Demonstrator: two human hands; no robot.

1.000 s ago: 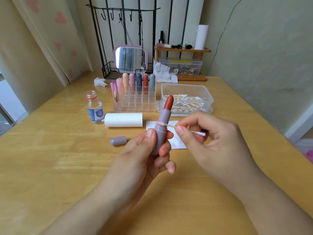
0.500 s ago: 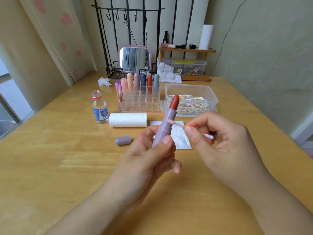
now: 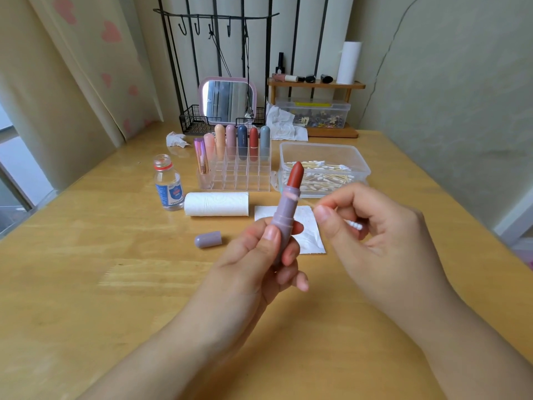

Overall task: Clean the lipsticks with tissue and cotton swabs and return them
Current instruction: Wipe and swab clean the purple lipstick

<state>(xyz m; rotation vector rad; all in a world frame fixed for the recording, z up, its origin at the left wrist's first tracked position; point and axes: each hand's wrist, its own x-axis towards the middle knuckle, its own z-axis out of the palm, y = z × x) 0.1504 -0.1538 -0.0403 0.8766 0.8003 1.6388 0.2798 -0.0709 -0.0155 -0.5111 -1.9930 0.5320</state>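
Left hand (image 3: pixel 259 255) gripping the lipstick (image 3: pixel 284 215) upright, right hand (image 3: pixel 372 226) pinching the cotton swab (image 3: pixel 308 202); best wiped lightly round the collar, clear of the red bullet

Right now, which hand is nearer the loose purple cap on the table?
Left. The left hand sits just right of the purple cap; the right hand is farther right, beyond the lipstick.
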